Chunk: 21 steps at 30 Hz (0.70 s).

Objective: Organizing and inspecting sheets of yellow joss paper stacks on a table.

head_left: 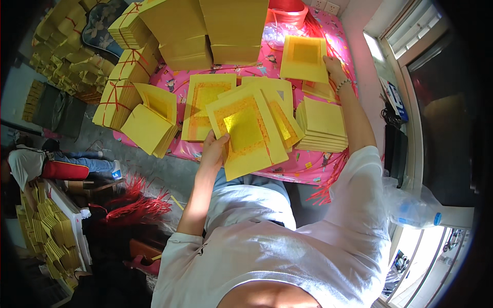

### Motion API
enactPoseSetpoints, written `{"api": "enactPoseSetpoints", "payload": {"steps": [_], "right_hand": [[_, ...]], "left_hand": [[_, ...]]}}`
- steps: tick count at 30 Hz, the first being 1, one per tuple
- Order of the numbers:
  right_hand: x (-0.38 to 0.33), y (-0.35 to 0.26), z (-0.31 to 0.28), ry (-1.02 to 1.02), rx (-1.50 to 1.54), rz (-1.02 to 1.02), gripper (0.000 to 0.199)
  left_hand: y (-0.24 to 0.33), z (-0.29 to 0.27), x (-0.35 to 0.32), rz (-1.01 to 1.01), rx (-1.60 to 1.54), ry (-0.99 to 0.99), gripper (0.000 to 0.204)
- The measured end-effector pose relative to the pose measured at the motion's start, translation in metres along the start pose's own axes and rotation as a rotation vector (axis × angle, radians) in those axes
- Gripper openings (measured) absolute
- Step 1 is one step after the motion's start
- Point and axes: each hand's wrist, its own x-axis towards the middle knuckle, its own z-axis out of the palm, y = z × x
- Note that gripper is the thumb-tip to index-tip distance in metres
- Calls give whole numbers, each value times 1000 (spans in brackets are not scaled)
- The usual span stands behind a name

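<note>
My left hand (213, 150) grips the near edge of a fanned pile of yellow paper sheets with gold foil squares (246, 131), lying on the pink patterned tablecloth (308, 169). My right hand (335, 68), a bead bracelet on its wrist, reaches far to the right and holds a single yellow sheet with a gold centre (304, 57) raised over a small pile. A neat stack of plain yellow sheets (323, 124) sits between the two hands. Another gold-centred sheet (205, 102) lies left of the fan.
Tall yellow paper stacks (205, 25) stand at the table's back, bundles tied with red string (123, 87) at its left. A folded stack (151, 120) leans at the left edge. Red string (138, 208) litters the floor. Another person (46, 164) sits lower left among more paper.
</note>
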Motion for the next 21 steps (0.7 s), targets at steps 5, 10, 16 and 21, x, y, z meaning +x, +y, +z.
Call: {"api": "enactPoseSetpoints", "payload": {"steps": [5,10,16,21], "right_hand": [[5,21,-13,161,-691,-355,27],[-96,-60,34,-674,-425,90,36],[-156,-87,42,-822,-930,-255,39],[-187,-97,51,-819,-1024,-214,41]], "left_hand": [[-2,4,3,-33,25,-34,30],[-1,-1,-2,12,-20,-5,30],[-2,1,1,-6,-9,-3,30],[0,2,1,-14,-10,-12,29]]}}
